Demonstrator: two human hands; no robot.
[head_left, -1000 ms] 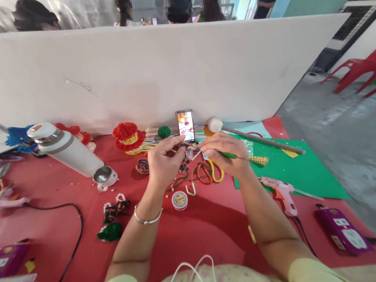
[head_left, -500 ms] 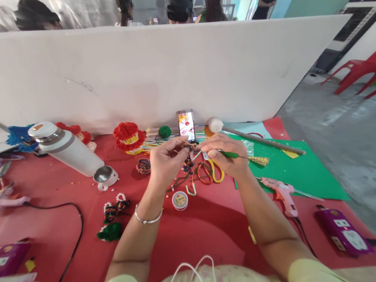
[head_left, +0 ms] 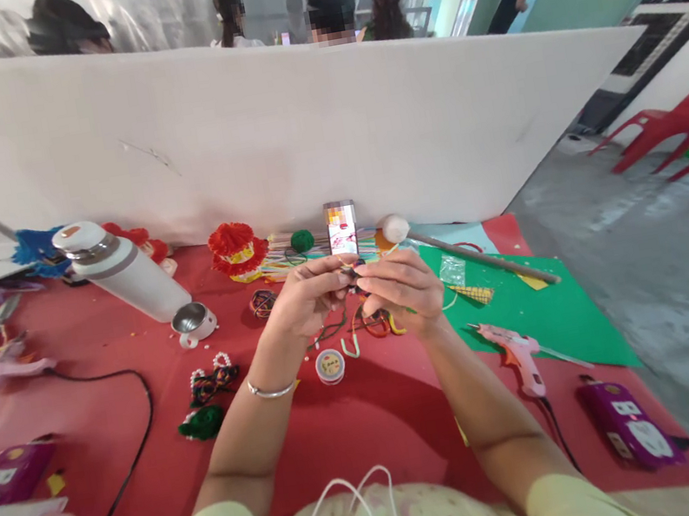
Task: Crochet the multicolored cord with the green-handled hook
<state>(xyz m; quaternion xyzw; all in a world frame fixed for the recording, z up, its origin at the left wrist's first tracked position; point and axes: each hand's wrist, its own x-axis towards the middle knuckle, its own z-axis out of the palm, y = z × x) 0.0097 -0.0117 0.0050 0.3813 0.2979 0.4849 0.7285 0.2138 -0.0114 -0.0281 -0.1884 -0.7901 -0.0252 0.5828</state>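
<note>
My left hand (head_left: pixel 312 299) is closed, pinching a small piece of dark multicoloured yarn work (head_left: pixel 353 274) between thumb and fingertips. From the other side, my right hand (head_left: pixel 404 290) meets it with thumb and fingers bent onto the same yarn. A sliver of green shows under the right palm; most of that object is hidden. Below the hands lie scissors (head_left: pixel 397 325) with red and yellow handles, partly covered by my right hand. A multicoloured yarn ball (head_left: pixel 263 304) rests left of my left hand. Behind the hands a phone (head_left: pixel 342 230) leans upright, its screen lit.
A white flask (head_left: pixel 126 272) and a metal cup (head_left: pixel 192 320) stand left. A small round tub (head_left: pixel 330 367) sits below my hands. Right lie a pink glue gun (head_left: pixel 519 352), a stick (head_left: pixel 482 252), green sheet (head_left: pixel 569 335) and purple power box (head_left: pixel 629 422). A white partition (head_left: pixel 296 125) rises behind.
My right hand has turned and its fingers have moved onto the yarn. The green-handled crochet hook it held in view is now mostly hidden. My left hand stays nearly in place.
</note>
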